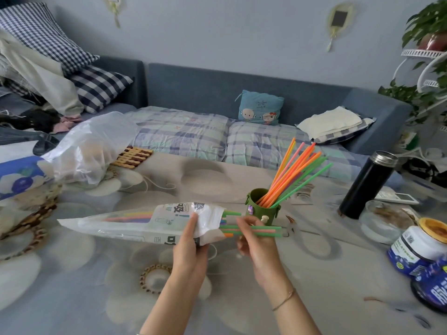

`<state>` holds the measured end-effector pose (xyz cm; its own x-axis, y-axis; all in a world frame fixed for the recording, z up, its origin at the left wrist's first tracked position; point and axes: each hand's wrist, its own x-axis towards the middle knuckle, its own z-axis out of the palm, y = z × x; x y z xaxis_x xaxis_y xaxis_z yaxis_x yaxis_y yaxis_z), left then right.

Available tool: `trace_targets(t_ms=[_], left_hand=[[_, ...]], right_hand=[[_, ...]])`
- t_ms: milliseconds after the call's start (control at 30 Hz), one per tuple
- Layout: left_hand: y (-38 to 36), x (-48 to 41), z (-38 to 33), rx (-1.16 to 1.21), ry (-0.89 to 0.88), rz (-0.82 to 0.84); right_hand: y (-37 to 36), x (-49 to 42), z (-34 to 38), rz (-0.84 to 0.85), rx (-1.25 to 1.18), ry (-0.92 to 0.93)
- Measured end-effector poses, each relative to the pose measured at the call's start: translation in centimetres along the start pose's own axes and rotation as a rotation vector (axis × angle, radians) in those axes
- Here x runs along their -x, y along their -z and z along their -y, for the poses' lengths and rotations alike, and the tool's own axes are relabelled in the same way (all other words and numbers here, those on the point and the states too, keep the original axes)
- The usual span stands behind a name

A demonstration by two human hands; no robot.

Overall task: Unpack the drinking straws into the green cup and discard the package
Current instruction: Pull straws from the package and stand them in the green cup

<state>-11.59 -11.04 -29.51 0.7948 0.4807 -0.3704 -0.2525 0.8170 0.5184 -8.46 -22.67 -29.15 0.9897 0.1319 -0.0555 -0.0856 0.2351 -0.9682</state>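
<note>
left hand (pixel 191 240) grips white plastic straw package (pixel 145 222), frame centre | right hand (pixel 254 238) pinches green straws (pixel 256 231) at its mouth | olive-green cup (pixel 262 207) just behind, holding orange/green straws

The long white printed straw package (pixel 150 222) is thin, crinkled plastic film, partly see-through and faintly glossy. The coloured drinking straws (pixel 294 172) are smooth plastic with a soft sheen. The squat green cup (pixel 262 209) looks matt. At 2 o'clock from it, the tall black flask (pixel 367 184) is satin-dark with a brushed metal rim. The flower-printed surface (pixel 96 274) shines like glossy sheeting.
</note>
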Motion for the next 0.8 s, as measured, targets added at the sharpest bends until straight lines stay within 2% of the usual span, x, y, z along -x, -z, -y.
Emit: trace_targets(t_ms=[67,167,233,367,467,533,700,800], left_hand=[[0.0,-0.1,-0.2,0.011,0.017,0.017],[0.4,-0.8,-1.0,0.044,-0.008,0.049],[0.5,-1.1,-1.2,0.075,-0.028,0.043],[0.1,-0.5,-0.7,0.06,-0.003,0.015],[-0.4,0.1,-0.3,0.072,0.005,-0.006],[-0.4,0.1,-0.5,0.071,0.019,0.002],[0.0,-0.4,-1.4,0.082,0.019,0.038],[-0.2,-0.1,-1.0,0.045,0.021,0.044]], right_hand=[[0.3,-0.3,0.5,-0.031,-0.017,0.035],[1.9,-1.1,1.6,-0.188,-0.119,0.099],[2.3,-1.1,1.7,-0.233,-0.119,0.107],[0.4,-0.3,0.6,-0.074,0.009,0.044],[-0.4,0.1,0.5,0.026,0.052,0.078],[0.0,0.0,0.8,-0.021,0.021,0.105],[1.6,-0.7,1.8,-0.293,-0.078,0.125],[0.5,-0.5,1.1,-0.167,0.024,0.101]])
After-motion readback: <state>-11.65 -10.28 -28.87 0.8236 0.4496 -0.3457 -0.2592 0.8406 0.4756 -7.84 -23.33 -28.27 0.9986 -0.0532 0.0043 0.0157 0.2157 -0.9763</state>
